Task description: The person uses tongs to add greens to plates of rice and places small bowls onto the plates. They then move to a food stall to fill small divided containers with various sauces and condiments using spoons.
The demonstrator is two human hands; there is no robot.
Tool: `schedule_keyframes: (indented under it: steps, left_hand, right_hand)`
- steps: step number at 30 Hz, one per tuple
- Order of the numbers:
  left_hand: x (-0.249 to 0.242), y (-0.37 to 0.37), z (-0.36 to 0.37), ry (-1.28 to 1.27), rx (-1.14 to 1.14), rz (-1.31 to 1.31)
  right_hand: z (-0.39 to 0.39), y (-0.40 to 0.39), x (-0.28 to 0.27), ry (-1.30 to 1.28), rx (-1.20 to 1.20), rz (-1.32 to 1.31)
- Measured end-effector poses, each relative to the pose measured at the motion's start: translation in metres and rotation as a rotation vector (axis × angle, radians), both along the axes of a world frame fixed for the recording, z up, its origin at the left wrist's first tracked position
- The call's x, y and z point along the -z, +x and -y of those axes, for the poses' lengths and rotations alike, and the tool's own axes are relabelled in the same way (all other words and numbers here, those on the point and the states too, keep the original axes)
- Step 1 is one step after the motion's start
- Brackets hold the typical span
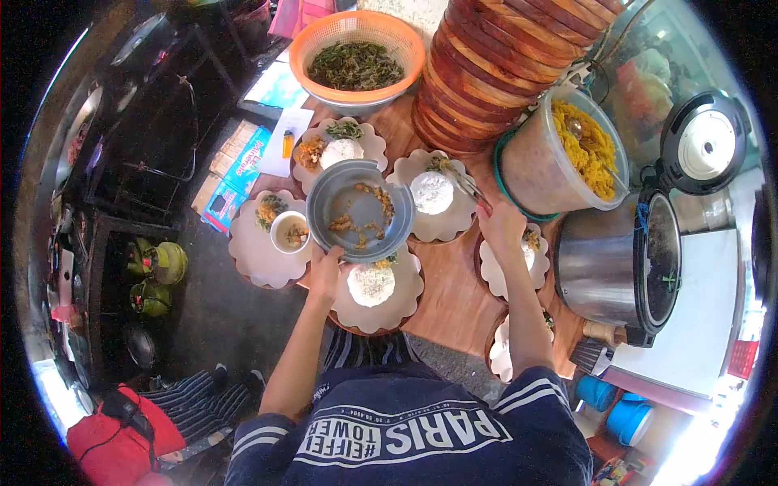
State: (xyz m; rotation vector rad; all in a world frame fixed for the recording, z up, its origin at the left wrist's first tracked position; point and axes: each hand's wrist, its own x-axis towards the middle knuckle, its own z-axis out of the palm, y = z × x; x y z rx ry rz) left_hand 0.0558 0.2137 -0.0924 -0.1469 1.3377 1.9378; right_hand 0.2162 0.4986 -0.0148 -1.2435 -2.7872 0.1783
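Note:
My left hand [327, 274] grips the near rim of a grey bowl [321, 194] that has brown-orange food bits stuck inside. My right hand [502, 227] is closed on metal tongs [470, 188], whose tips reach over the scalloped plate [458, 215] at the middle right. That plate carries a mound of rice [432, 193] with greens behind it. Under the bowl's near edge is another plate [344, 312] with rice. The back plate [375, 150] has rice, greens and orange-brown food. At the left, a plate [255, 255] bears a small white cup [290, 232] of soup-like food.
An orange colander [302, 53] of greens stands at the back. Right of it rise stacked wooden plates [478, 73]. A tub [527, 162] of yellow food and a large rice cooker [596, 263] line the right side. Two more plates [490, 271] lie near my right arm.

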Motion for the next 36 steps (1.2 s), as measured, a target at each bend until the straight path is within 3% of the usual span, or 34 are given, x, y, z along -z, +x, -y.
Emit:
schedule_keyframes:
  steps: [3,5,8,10,11,13,16,19,23,26,29,31,34,36]
  left_hand:
    - [-0.005,0.0,-0.001,-0.037,-0.018,-0.055]
    - [-0.012,-0.001,-0.004,-0.04,-0.022,-0.055]
    - [-0.018,-0.004,0.0,-0.097,0.028,-0.081]
    - [-0.019,-0.005,-0.002,-0.055,0.029,-0.17]
    - [-0.019,-0.005,-0.002,-0.053,0.023,-0.171]
    - [-0.019,-0.006,-0.001,-0.084,0.065,-0.24]
    - [-0.006,-0.01,0.001,-0.084,0.123,-0.397]
    - [-0.008,-0.014,0.004,-0.125,0.107,-0.428]
    - [-0.008,-0.018,0.009,-0.146,0.109,-0.431]
    - [-0.003,-0.019,0.009,-0.153,0.127,-0.49]
    - [-0.005,-0.019,0.009,-0.207,0.1,-0.55]
    - [-0.013,-0.02,0.011,-0.215,0.084,-0.504]
    - [-0.01,-0.025,0.011,-0.273,0.082,-0.53]
    - [-0.005,-0.027,0.011,-0.288,0.08,-0.551]
  right_hand:
    - [-0.004,0.004,0.003,0.02,-0.03,-0.067]
    - [0.013,0.0,-0.03,-0.025,-0.084,-0.206]
    - [0.046,-0.006,-0.061,-0.221,-0.163,-0.374]
    - [0.065,-0.017,-0.06,-0.439,-0.388,-0.369]
    - [0.072,-0.025,-0.057,-0.438,-0.395,-0.368]
    - [0.084,-0.038,-0.047,-0.292,-0.647,-0.324]
    - [0.091,-0.051,-0.041,-0.206,-0.703,-0.279]
    - [0.089,-0.042,-0.063,-0.213,-0.671,-0.071]
    - [0.083,-0.042,-0.077,-0.092,-0.593,-0.076]
    - [0.077,-0.057,-0.061,0.047,-0.583,-0.237]
    - [0.074,-0.059,-0.048,0.04,-0.553,-0.144]
    - [0.076,-0.052,-0.057,-0.059,-0.527,0.127]
    - [0.079,-0.048,-0.078,-0.115,-0.505,-0.048]
    - [0.078,-0.05,-0.075,-0.1,-0.514,-0.032]
